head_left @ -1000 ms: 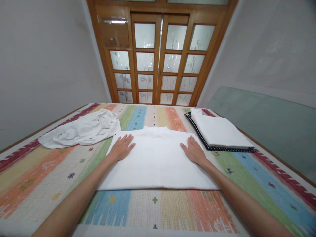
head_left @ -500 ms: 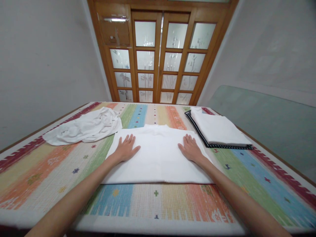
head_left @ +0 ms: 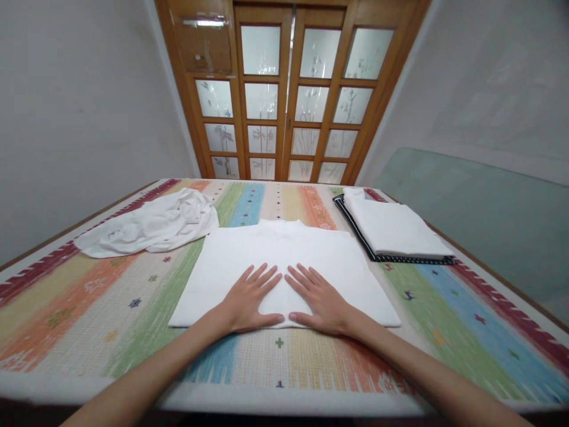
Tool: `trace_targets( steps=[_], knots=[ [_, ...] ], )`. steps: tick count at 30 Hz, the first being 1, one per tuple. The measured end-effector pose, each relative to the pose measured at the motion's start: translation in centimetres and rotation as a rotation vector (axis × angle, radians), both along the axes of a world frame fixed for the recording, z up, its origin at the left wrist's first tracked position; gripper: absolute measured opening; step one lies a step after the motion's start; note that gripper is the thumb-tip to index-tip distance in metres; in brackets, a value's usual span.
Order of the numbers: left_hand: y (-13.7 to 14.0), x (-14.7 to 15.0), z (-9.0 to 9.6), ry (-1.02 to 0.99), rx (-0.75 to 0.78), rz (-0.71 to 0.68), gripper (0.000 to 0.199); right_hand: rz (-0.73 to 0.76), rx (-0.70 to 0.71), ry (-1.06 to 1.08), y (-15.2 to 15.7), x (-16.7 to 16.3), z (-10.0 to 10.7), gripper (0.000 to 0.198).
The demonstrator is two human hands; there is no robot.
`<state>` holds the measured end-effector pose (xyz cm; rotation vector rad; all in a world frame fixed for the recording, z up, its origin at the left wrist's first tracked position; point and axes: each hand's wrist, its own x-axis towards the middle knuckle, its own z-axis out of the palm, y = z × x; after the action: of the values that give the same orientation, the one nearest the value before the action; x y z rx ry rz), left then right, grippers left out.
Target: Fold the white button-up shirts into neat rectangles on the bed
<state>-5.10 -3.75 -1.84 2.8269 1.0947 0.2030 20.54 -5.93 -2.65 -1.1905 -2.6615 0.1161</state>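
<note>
- A wooden door [head_left: 284, 95] with frosted panes is filling the top centre of the frame, with plain walls on both sides; below it a striped, many-coloured mat [head_left: 111, 296] is covering the table across the lower half.
- A white cloth [head_left: 284, 255], already folded into a flat rectangle, is lying in the middle of the frame, its near edge just above the lower centre.
- The left hand [head_left: 249, 299] is pressing flat on the cloth's near edge, fingers spread and pointing up the frame; it is gripping nothing, only resting palm-down.
- The right hand [head_left: 317, 299] is doing the same just beside it (the thumbs are lying close together, a small hump of fabric rising between them), splayed and not pinching.
- The step in hand looks to be smoothing or setting the near edge of the fold. The next move would likely call for taking hold of that edge or the sides evenly, so the layers do not slide apart.
- A crumpled white cloth, the heap [head_left: 151, 228], is lying at centre left, well apart from the hands.
- A folded stack [head_left: 393, 231], white on a dark piece, is sitting at centre right, just beside the cloth's far right corner.
</note>
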Motion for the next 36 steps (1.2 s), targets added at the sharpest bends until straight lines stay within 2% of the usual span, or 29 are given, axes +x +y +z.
trace_targets(
  steps=[6, 13, 18, 21, 23, 26, 29, 32, 36],
  knots=[
    [0.6, -4.2, 0.1, 0.038, 0.012, 0.016, 0.099, -0.03, -0.003, -0.068, -0.6, 4.9, -0.2, 0.09],
    [0.9, -10.5, 0.8, 0.068, 0.04, 0.061, 0.072, -0.221, -0.037, -0.116, -2.1, 10.7, 0.1, 0.071],
    [0.7, -11.8, 0.7, 0.045, 0.056, 0.069, 0.061, -0.41, 0.016, -0.127, -2.2, 11.9, -1.1, 0.067],
    [0.5, -9.9, 0.3, 0.04, 0.091, 0.141, 0.06, -0.535, 0.044, -0.156, -1.4, 10.0, -1.6, 0.072],
    [0.4, -7.6, 0.0, 0.017, 0.102, 0.172, 0.06, -0.549, 0.026, -0.14, -0.7, 7.2, -1.3, 0.076],
    [1.0, -3.7, -0.3, -0.032, 0.09, 0.154, 0.054, -0.431, 0.019, -0.068, 0.3, 1.3, -0.2, 0.082],
    [2.6, -1.3, -0.6, -0.095, 0.1, 0.184, 0.051, -0.228, 0.067, 0.015, 1.3, -4.6, 0.6, 0.076],
    [4.2, -1.4, -1.1, -0.091, 0.099, 0.258, 0.051, -0.09, 0.102, 0.056, 2.4, -8.4, 0.5, 0.069],
    [4.8, -2.9, -1.5, -0.04, 0.103, 0.244, 0.054, -0.09, 0.093, 0.051, 2.7, -9.8, -0.4, 0.069]
  ],
)
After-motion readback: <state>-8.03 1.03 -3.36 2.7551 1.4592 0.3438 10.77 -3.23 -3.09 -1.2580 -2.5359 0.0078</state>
